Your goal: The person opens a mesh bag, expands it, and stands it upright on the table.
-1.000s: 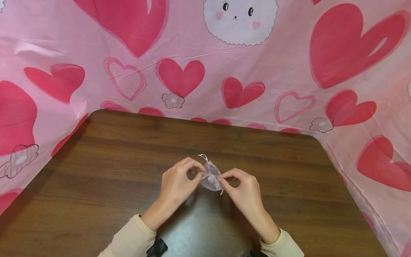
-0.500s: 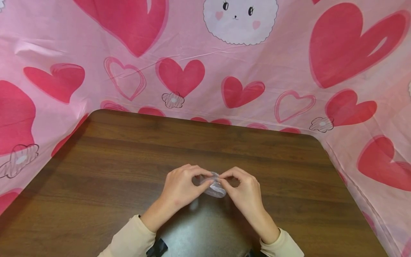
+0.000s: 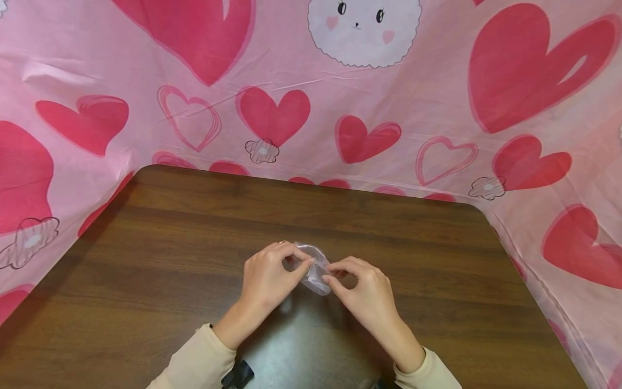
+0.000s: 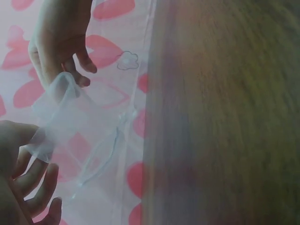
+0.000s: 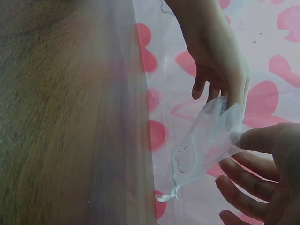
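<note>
A sheer white drawstring pouch [image 3: 317, 278] is held up between both hands, above the table. My left hand [image 3: 271, 275] pinches its left edge between thumb and index finger. On the other side, my right hand [image 3: 366, 286] has thumb and index fingertips at the pouch's edge. From the left wrist, the pouch [image 4: 77, 126] looks spread, its pale cord [image 4: 105, 154] running along the side toward the table. In the right wrist view, a knotted cord end [image 5: 166, 197] hangs from the pouch's narrow end. The pouch looks see-through, and no contents can be made out.
The dark wooden table [image 3: 194, 216] lies under both hands. Behind it and along both sides hangs a pink cloth [image 3: 291, 65] with red hearts. A black strap piece [image 3: 238, 374] shows near the left sleeve [image 3: 201, 356].
The hands came close together, then the left hand moved back to the left. The pouch has turned between the fingers, and its cord ends no longer show in the head view.
</note>
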`<state>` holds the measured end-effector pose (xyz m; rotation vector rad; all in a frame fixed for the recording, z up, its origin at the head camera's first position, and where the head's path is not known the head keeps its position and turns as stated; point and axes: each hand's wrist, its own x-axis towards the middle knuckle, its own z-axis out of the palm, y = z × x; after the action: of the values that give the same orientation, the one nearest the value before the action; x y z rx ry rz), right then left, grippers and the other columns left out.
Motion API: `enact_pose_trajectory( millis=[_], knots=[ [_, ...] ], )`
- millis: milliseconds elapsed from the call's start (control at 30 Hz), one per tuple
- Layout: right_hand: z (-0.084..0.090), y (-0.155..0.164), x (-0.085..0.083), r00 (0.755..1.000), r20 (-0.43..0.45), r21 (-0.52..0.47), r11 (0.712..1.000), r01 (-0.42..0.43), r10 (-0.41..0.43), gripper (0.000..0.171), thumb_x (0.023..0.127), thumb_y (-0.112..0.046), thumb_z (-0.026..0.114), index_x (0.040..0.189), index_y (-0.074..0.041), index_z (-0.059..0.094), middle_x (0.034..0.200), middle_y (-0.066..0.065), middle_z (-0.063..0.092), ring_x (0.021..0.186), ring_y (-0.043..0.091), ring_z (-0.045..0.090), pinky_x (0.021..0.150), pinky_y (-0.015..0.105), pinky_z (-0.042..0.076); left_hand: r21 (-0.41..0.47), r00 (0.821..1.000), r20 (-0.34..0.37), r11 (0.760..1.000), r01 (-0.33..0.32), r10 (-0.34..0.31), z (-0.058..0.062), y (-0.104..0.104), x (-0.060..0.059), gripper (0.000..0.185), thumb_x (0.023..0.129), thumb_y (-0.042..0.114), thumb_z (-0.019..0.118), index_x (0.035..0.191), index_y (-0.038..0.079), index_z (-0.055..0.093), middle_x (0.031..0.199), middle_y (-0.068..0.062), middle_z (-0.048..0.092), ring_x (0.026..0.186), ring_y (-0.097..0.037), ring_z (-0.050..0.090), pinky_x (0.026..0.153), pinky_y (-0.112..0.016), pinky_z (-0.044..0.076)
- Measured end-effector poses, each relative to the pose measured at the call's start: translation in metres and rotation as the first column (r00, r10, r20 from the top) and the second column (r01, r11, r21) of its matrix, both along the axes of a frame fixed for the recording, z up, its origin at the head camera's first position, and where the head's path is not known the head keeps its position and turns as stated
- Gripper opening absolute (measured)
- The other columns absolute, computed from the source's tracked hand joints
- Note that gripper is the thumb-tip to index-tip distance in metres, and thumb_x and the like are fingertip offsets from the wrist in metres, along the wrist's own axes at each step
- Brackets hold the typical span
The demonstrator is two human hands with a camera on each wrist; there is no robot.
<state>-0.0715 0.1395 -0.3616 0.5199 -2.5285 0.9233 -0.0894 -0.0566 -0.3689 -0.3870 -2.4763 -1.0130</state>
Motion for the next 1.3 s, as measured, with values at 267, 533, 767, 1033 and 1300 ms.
enact_pose_trajectory(
  millis=[267, 533, 767, 1033, 1300],
  knots=[
    [-0.0004, 0.0023, -0.0021, 0.995, -0.058, 0.014, 0.997, 0.076, -0.075, 0.017, 0.074, -0.008, 0.088, 0.082, -0.019, 0.077, 0.076, -0.011, 0.069, 0.074, 0.012, 0.068, 0.061, 0.036, 0.051, -0.029, 0.996, 0.063, 0.997, 0.068, -0.066, 0.0005, 0.0004, -0.0003, 0.012, 0.080, 0.032, 0.083, 0.089, 0.033, 0.075, 0.072, 0.021, 0.059, 0.070, -0.002, 0.057, 0.059, -0.030, 0.043],
    [-0.0006, 0.0023, -0.0019, 0.995, -0.088, 0.029, 0.998, 0.058, -0.055, 0.022, 0.070, -0.007, 0.090, 0.079, -0.021, 0.075, 0.077, -0.012, 0.069, 0.076, 0.010, 0.068, 0.063, 0.034, 0.052, -0.065, 0.987, 0.016, 0.985, 0.158, -0.158, -0.0009, 0.0008, -0.0004, 0.021, 0.079, 0.033, 0.084, 0.098, 0.032, 0.077, 0.086, 0.019, 0.064, 0.068, -0.005, 0.057, 0.055, -0.026, 0.042],
    [-0.0023, 0.0021, -0.0030, 0.983, -0.175, 0.010, 0.999, -0.047, 0.048, 0.024, 0.068, -0.004, 0.090, 0.082, -0.020, 0.077, 0.080, -0.015, 0.068, 0.078, 0.004, 0.065, 0.066, 0.030, 0.053, -0.082, 0.976, -0.070, 0.976, 0.203, -0.209, -0.0035, 0.0010, -0.0011, 0.020, 0.078, 0.024, 0.086, 0.096, 0.031, 0.079, 0.089, 0.018, 0.065, 0.069, -0.004, 0.059, 0.055, -0.023, 0.043],
    [0.0004, 0.0014, -0.0018, 0.981, -0.181, -0.033, 0.996, -0.078, 0.071, 0.018, 0.074, -0.010, 0.088, 0.088, -0.016, 0.078, 0.084, -0.014, 0.069, 0.079, 0.003, 0.065, 0.069, 0.028, 0.052, -0.109, 0.996, -0.032, 0.991, 0.074, -0.078, -0.0013, 0.0004, -0.0001, 0.009, 0.079, 0.033, 0.084, 0.083, 0.030, 0.077, 0.071, 0.019, 0.060, 0.062, 0.000, 0.051, 0.054, -0.023, 0.040],
    [-0.0009, 0.0014, -0.0004, 0.983, -0.168, -0.046, 0.996, -0.077, 0.068, 0.023, 0.074, -0.018, 0.089, 0.094, -0.015, 0.077, 0.085, -0.013, 0.068, 0.078, 0.004, 0.062, 0.065, 0.031, 0.051, -0.048, 1.000, 0.008, 0.999, 0.012, -0.011, 0.0004, 0.0003, 0.0006, 0.008, 0.081, 0.033, 0.082, 0.084, 0.030, 0.075, 0.068, 0.018, 0.059, 0.060, 0.002, 0.052, 0.055, -0.026, 0.041]
  ],
)
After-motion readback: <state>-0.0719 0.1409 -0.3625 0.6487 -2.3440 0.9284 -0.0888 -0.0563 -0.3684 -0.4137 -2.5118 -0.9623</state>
